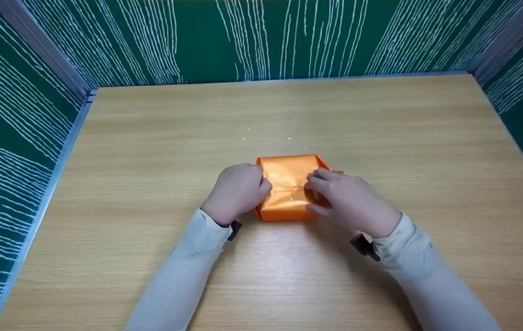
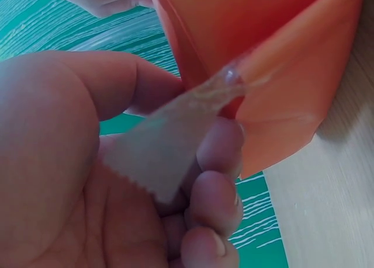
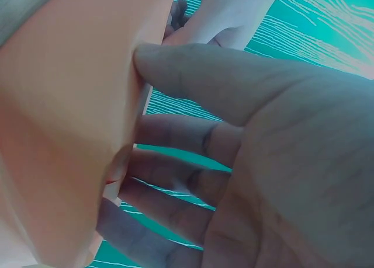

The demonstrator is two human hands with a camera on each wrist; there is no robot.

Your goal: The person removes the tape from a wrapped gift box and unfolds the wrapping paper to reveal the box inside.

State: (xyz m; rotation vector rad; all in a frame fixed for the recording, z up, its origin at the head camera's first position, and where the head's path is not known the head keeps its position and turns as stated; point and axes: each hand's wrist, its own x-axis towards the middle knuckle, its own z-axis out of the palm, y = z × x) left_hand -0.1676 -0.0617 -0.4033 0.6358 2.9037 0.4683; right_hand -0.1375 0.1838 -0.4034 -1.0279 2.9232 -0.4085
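An orange paper-wrapped package (image 1: pixel 287 172) lies on the wooden table between both hands. My left hand (image 1: pixel 239 191) is at its left end, fingers curled, pinching the folded paper there. Up close in the left wrist view, a clear tape strip (image 2: pixel 166 139) with a jagged free end sticks to the orange end flap (image 2: pixel 286 104) and hangs over the fingers. My right hand (image 1: pixel 346 195) rests on the package's right part. In the right wrist view its fairly straight fingers (image 3: pixel 175 169) and thumb touch the orange paper (image 3: pixel 64 110).
A few tiny white scraps (image 1: pixel 289 138) lie on the wooden table (image 1: pixel 160 138) behind the package. Green panels with white streaks (image 1: pixel 201 41) stand along the back and both sides. A dark wrist camera (image 1: pixel 365 247) sits on the right wrist.
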